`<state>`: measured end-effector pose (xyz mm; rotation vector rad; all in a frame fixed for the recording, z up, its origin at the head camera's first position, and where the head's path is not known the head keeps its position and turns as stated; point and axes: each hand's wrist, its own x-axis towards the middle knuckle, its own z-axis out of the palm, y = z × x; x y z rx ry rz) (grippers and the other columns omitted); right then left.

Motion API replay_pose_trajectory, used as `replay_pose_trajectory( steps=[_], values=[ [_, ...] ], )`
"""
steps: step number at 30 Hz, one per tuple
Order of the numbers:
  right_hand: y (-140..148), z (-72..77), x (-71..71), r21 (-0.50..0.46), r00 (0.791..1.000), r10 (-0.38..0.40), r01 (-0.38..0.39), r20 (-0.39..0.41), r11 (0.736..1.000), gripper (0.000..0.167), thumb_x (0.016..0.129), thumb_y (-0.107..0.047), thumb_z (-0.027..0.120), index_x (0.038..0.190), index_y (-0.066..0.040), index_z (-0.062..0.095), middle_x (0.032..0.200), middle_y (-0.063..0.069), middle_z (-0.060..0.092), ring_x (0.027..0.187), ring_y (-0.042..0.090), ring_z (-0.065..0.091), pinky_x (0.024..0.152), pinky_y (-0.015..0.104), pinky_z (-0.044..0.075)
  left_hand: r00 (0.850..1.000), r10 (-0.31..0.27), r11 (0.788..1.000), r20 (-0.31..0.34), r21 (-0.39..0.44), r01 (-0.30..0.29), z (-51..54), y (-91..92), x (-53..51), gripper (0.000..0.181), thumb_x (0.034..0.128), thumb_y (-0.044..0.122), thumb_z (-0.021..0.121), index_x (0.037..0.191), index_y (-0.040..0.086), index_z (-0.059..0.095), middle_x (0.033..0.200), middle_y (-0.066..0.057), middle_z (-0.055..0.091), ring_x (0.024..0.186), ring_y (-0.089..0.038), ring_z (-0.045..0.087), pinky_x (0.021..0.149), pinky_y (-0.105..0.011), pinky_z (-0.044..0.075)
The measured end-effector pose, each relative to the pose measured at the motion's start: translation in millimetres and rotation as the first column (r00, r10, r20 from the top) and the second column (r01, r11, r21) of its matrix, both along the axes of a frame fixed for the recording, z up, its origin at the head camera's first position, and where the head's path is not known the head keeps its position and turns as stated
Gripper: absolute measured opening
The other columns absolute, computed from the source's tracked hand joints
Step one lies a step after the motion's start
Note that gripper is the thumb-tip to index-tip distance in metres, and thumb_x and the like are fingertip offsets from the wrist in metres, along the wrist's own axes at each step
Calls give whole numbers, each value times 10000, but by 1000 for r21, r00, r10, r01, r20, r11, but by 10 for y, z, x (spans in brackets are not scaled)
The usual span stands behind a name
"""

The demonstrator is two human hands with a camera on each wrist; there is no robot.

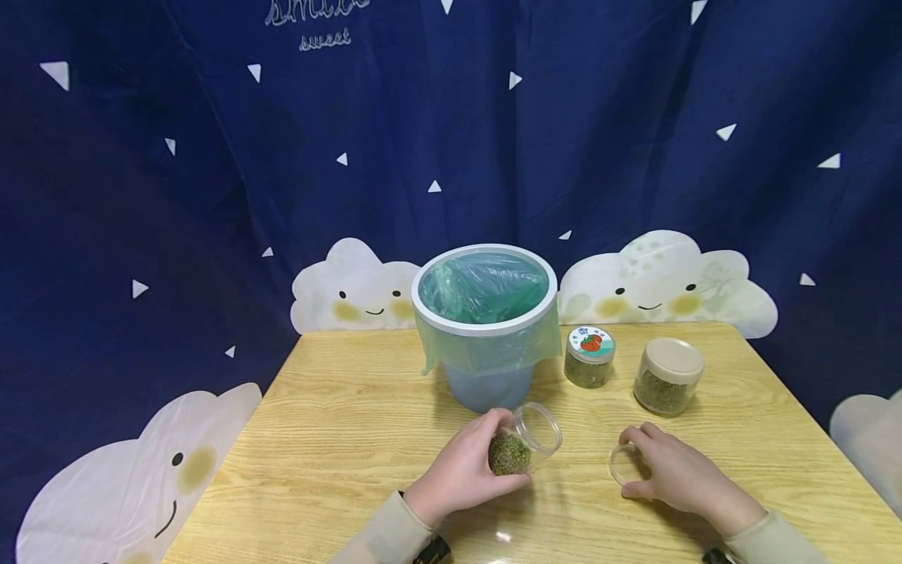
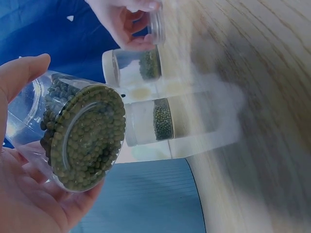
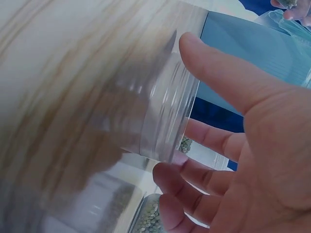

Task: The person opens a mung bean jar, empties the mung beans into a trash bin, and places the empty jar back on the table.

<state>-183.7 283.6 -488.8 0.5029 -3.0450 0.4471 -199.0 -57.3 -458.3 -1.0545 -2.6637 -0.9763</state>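
My left hand (image 1: 468, 462) grips a clear plastic jar (image 1: 539, 429) part filled with green beans that look like mung beans (image 1: 509, 453). The jar is tilted, its uncovered mouth facing up and to the right, and the beans (image 2: 90, 138) lie against its base in the left wrist view. Off to the right, my right hand (image 1: 672, 470) holds a clear round lid (image 1: 615, 464) between thumb and fingers, low at the tabletop. The right wrist view shows the ridged side of this lid (image 3: 167, 111), with the thumb at one edge and fingertips at the other.
Behind the left hand stands a blue bin (image 1: 488, 384) with a white rim and green plastic liner (image 1: 486, 294). To its right are a bean jar with a tomato-picture lid (image 1: 590, 356) and a larger beige-lidded jar (image 1: 668, 376). A dark blue curtain (image 1: 387, 157) hangs behind the wooden table (image 1: 338, 392).
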Motion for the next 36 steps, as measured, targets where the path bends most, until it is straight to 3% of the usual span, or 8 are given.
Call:
replay_pose_trajectory(
  steps=[21,29,36],
  values=[
    [50,-33,20,-3,999,29,-29,-30,1000,650,728,-559,866,1172,-151,623,1005,-33,573,858,160,592,696,395,519,999,5,1000,46,30,-6,-16,-49,5,698,803,377,888,1358,218,495,1235,55,643,1119,-45,612,976,-272,534],
    [26,14,7,-37,996,-18,15,-84,999,484,878,-523,763,1154,-139,659,1032,-13,622,919,224,643,779,476,547,998,4,999,68,49,-7,-25,-133,-5,700,806,373,890,1370,226,503,1250,51,644,1131,-65,617,984,-297,538],
    [-10,61,-25,-76,985,-56,44,-161,996,349,912,-423,767,1109,-144,691,1042,-7,653,881,161,635,786,460,550,997,17,998,75,63,-22,48,-224,-33,724,806,366,892,1395,192,509,1269,14,645,1164,-96,608,1013,-333,528]
  ],
)
